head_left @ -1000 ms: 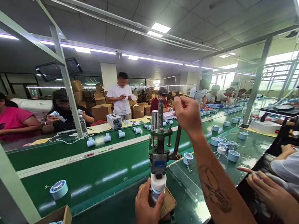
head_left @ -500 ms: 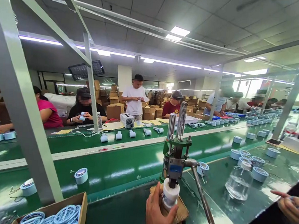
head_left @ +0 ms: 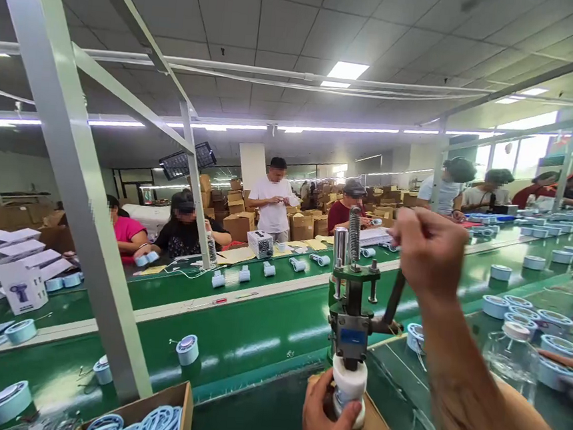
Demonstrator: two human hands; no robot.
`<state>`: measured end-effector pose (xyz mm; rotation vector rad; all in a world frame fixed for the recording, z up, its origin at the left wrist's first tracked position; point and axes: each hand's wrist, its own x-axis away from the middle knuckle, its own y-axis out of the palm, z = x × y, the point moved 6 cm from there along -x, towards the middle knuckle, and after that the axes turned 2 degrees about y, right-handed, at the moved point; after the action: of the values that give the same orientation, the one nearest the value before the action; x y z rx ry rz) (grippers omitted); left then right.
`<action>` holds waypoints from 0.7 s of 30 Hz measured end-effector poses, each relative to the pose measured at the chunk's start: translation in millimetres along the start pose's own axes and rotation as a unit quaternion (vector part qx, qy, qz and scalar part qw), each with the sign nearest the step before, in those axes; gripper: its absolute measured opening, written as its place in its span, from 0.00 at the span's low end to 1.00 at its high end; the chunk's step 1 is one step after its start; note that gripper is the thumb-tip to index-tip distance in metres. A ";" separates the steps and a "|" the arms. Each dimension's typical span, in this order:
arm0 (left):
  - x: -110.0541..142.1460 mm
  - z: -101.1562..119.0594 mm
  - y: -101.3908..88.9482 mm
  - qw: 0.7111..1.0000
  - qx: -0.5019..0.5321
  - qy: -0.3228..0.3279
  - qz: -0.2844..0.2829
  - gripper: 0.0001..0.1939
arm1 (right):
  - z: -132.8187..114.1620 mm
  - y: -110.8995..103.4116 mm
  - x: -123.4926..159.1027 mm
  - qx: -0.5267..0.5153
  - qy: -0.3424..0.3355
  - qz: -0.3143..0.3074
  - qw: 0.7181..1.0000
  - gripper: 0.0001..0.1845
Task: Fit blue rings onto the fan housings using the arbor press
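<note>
Under the press point(head_left: 352, 334), the white cylinder point(head_left: 350, 383) is gripped between left hand point(head_left: 323, 420) fingers, leftward, and thumb, rightward; the lever point(head_left: 395, 299) is clasped by the right hand point(head_left: 428, 254).

High above the grip point(head_left: 323, 424), lit panels point(head_left: 348, 71) shine in a grey tiled ceiling point(head_left: 284, 11); beyond the grip stand a pale pillar point(head_left: 251, 166) and cartons point(head_left: 238, 225), with bright windows point(head_left: 531, 151) far right.

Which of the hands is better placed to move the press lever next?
Likely the right: the right hand is up at the lever and appears closed on it. The left hand is lower, occupied holding the white piece beneath the press.
</note>
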<state>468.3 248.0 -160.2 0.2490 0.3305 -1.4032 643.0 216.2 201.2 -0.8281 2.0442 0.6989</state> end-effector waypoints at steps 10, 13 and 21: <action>0.6 8.2 -2.1 0.998 -0.064 -0.006 -0.005 0.29 | 53.4 43.1 -33.3 0.033 0.011 -0.021 0.999 0.24; 4.1 13.4 -3.1 0.995 -0.098 0.000 0.002 0.28 | 56.1 44.9 -34.5 0.028 0.010 -0.016 0.999 0.24; 8.0 32.1 -24.6 0.993 -0.117 0.018 -0.005 0.25 | 59.7 45.5 -35.1 0.023 0.003 -0.023 0.999 0.22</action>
<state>447.6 225.3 -132.8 0.0798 0.5229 -1.3570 653.0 298.2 207.5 -0.8474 2.0331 0.6221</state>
